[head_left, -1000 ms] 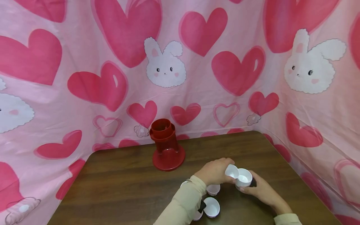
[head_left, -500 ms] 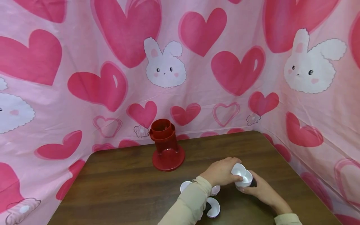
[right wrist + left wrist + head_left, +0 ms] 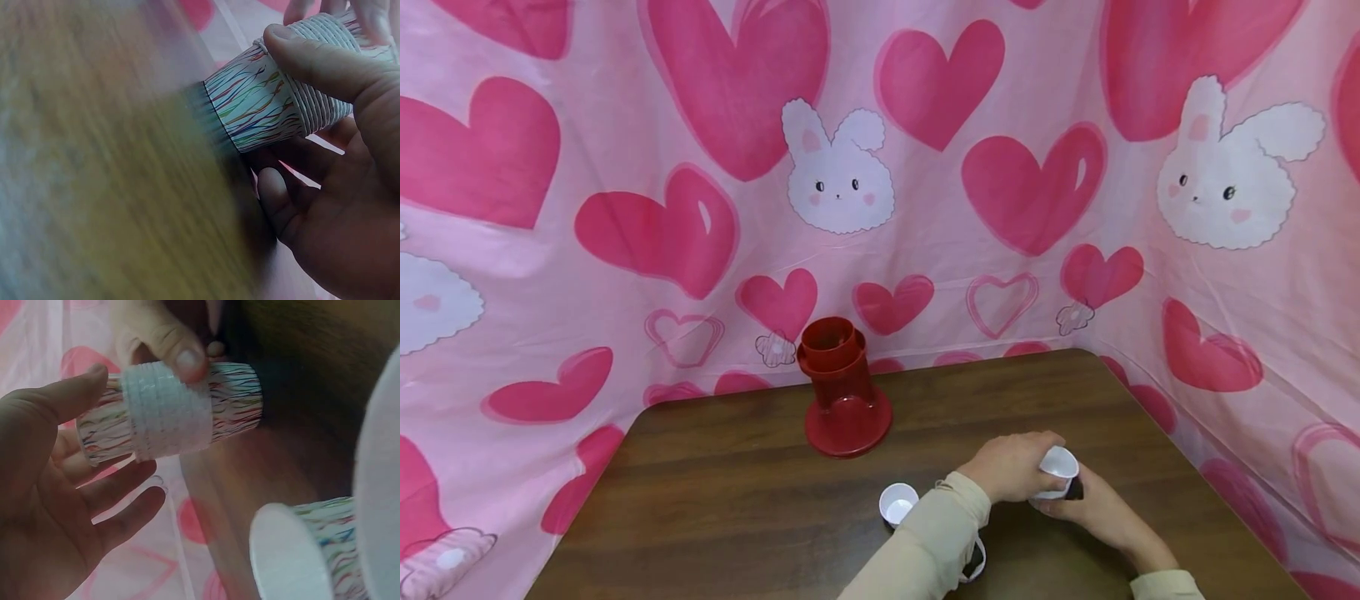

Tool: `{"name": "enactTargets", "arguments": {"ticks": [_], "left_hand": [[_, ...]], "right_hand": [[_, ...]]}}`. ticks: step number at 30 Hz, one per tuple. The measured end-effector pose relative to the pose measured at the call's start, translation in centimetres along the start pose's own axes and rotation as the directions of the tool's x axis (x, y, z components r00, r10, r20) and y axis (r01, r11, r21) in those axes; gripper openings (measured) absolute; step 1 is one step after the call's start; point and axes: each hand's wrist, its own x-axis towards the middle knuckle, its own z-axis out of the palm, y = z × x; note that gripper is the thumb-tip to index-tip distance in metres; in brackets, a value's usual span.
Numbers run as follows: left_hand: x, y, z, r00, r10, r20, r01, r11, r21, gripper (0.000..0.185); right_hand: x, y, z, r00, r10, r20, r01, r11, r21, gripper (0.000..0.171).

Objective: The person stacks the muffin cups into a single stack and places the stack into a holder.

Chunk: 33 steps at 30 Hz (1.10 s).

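Note:
Two small paper cups [image 3: 1058, 465] with coloured wavy stripes and white insides are nested, one inside the other, just above the brown table [image 3: 737, 492]. My right hand [image 3: 1077, 493] grips the outer cup [image 3: 269, 100] from below, thumb across its ribbed rim. My left hand [image 3: 1033, 468] curls over the nested cups [image 3: 169, 412] from the left, its thumb and fingertips at the inner cup's rim. In the left wrist view its palm [image 3: 56, 506] lies loose beside the cups. In the right wrist view the table is blurred.
A single white cup [image 3: 897, 502] stands on the table left of my left sleeve. Another cup [image 3: 973, 565] peeks out under that sleeve, and one [image 3: 306, 550] shows close in the left wrist view. A red stand [image 3: 844, 392] is at the back. Pink heart cloth [image 3: 625, 208] walls the table.
My left hand moved right and pushed its cup into the cup that my right hand holds. The left arm shifted right, uncovering one table cup and hiding others.

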Motion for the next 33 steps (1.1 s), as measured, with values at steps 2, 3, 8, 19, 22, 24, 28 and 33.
{"name": "enactTargets", "arguments": {"ticks": [2, 3, 8, 19, 22, 24, 28, 33], "left_hand": [[0.0, 0.0, 0.4, 1.0, 0.001, 0.003, -0.001, 1.0, 0.013, 0.054], [-0.1, -0.1, 0.5, 1.0, 0.001, 0.009, -0.001, 1.0, 0.018, 0.055], [-0.8, -0.3, 0.4, 0.994, -0.008, 0.113, 0.0, 0.997, 0.078, 0.076], [-2.7, 1.4, -0.1, 0.969, -0.139, 0.203, 0.078, 0.956, 0.283, 0.092], [-3.3, 1.6, -0.3, 0.968, -0.141, 0.208, 0.075, 0.952, 0.296, 0.091], [-3.7, 1.5, -0.7, 0.968, -0.124, 0.216, 0.062, 0.959, 0.276, 0.087], [-4.7, 0.8, -1.8, 0.971, -0.051, 0.235, 0.014, 0.987, 0.158, 0.07], [-6.5, -1.3, -3.5, 0.976, 0.054, 0.209, -0.048, 0.998, -0.035, 0.052]], "right_hand": [[0.0, 0.1, 0.0, 1.0, 0.006, 0.002, -0.006, 1.0, 0.004, 0.066], [0.1, 0.1, -0.1, 1.0, 0.009, 0.004, -0.009, 1.0, 0.004, 0.067], [0.1, 0.1, -0.3, 1.0, -0.015, 0.027, 0.015, 1.0, -0.016, 0.069], [0.0, 0.1, -0.2, 0.999, 0.04, 0.03, -0.039, 0.999, -0.026, 0.068], [0.0, 0.1, -0.2, 0.998, 0.05, 0.032, -0.049, 0.998, -0.028, 0.066], [0.0, 0.1, -0.2, 0.998, 0.057, 0.026, -0.056, 0.998, -0.029, 0.066], [0.1, 0.1, -0.1, 0.998, 0.062, 0.007, -0.062, 0.997, -0.035, 0.065], [0.2, 0.1, 0.2, 0.998, 0.052, -0.023, -0.053, 0.997, -0.061, 0.064]]}}
